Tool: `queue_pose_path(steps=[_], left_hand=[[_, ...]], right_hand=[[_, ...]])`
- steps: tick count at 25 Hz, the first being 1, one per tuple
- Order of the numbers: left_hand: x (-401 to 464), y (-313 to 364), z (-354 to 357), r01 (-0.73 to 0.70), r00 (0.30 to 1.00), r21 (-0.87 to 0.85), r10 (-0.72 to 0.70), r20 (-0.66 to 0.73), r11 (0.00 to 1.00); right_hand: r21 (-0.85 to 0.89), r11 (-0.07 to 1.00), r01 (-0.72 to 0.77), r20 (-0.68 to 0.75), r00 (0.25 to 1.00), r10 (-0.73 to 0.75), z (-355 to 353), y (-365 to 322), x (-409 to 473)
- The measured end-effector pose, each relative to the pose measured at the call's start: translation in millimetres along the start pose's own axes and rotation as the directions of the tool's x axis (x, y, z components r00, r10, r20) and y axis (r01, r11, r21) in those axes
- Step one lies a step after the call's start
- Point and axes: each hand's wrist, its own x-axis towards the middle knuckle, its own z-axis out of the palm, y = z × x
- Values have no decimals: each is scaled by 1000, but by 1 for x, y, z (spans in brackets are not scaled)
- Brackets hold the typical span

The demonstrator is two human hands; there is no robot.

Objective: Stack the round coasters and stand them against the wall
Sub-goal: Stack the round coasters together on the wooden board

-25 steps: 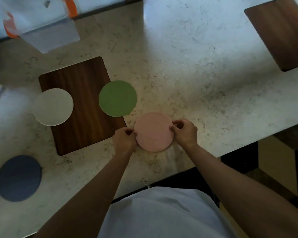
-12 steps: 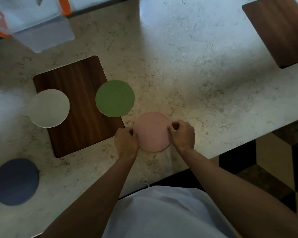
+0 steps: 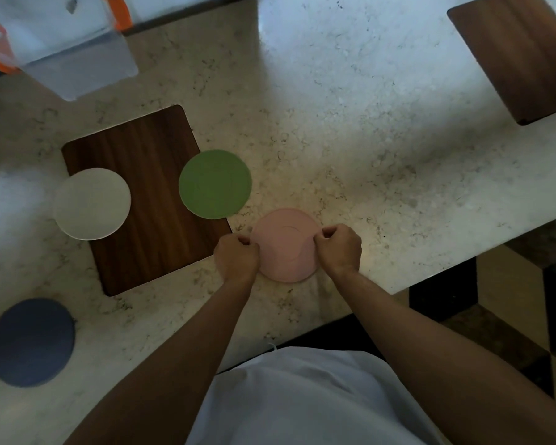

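Hands pinch the pink coaster near the table's front edge: left hand grips its left rim, right hand its right rim. Green coaster lies just beyond, white coaster and blue coaster farther left.

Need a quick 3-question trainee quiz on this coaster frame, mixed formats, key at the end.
1. True or false: both hands grip the pink coaster.
2. Which coaster lies partly on the near wooden board and partly on the counter? A) blue B) green C) pink
3. Fill in: the blue coaster lies alone near the counter's ____ edge, as the person faces it.

Key:
1. True: left hand and right hand pinch opposite edges.
2. B, the green coaster.
3. Left.
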Motion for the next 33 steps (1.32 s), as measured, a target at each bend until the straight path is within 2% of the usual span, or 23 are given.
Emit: queue_pose_path(steps=[5, 8, 14, 17, 20, 25, 33], left_hand=[[5, 2, -3, 132, 990, -81, -128, 60, 988], [8, 0, -13, 140, 987, -130, -128, 96, 982], [37, -8, -51, 143, 989, -272, -126, 82, 951], [63, -6, -74, 165, 986, -333, -154, 59, 928], [94, -1, -93, 167, 984, -345, -180, -4, 924], [134, 2, -104, 172, 982, -324, -187, -17, 930], [158, -11, -98, 35, 998, -176, -44, -48, 984]], right_hand=[[50, 998, -44, 57, 998, 41, -4, -3, 1], [114, 992, -45, 75, 996, 36, -6, -9, 2], [141, 983, 121, 99, 986, -136, 11, -66, 12], [97, 974, 206, 131, 967, -217, 25, -99, 22], [61, 964, 260, 153, 952, -266, 43, -132, 34], [8, 961, 276, 198, 942, -272, 68, -171, 53], [-28, 957, 290, 191, 941, -279, 91, -176, 67]])
